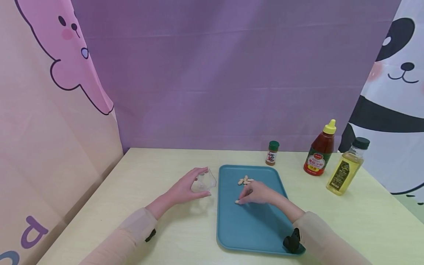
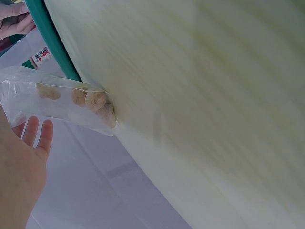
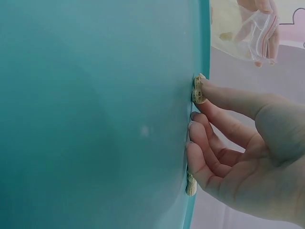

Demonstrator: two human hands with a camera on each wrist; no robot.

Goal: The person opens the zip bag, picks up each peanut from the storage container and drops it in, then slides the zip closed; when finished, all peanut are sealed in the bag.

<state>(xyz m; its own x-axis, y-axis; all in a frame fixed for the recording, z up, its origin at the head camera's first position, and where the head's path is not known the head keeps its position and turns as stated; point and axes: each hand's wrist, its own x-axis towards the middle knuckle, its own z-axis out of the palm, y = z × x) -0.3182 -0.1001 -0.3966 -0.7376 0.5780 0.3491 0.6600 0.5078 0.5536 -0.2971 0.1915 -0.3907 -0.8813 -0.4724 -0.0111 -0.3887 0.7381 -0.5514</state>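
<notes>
My left hand (image 1: 185,188) holds a clear zip bag (image 1: 206,181) by its top, just left of the blue tray (image 1: 258,235). Several unshelled peanuts (image 2: 96,100) lie toward the bottom of the bag in the left wrist view. Over the tray, my right hand (image 1: 257,193) pinches a single peanut (image 3: 197,90) between thumb and forefinger, close to the tray surface. Beyond that hand, a small group of peanuts (image 1: 241,182) lies on the tray, partly covered by the fingers. One more peanut (image 3: 191,186) shows below the curled fingers in the right wrist view.
A small green-capped spice jar (image 1: 272,153) stands behind the tray. To the right are a red sauce bottle (image 1: 319,154) with a yellow nozzle and a yellow oil bottle (image 1: 347,169) with a dark cap. A purple cloth (image 1: 212,73) hangs behind the pale table (image 1: 159,165).
</notes>
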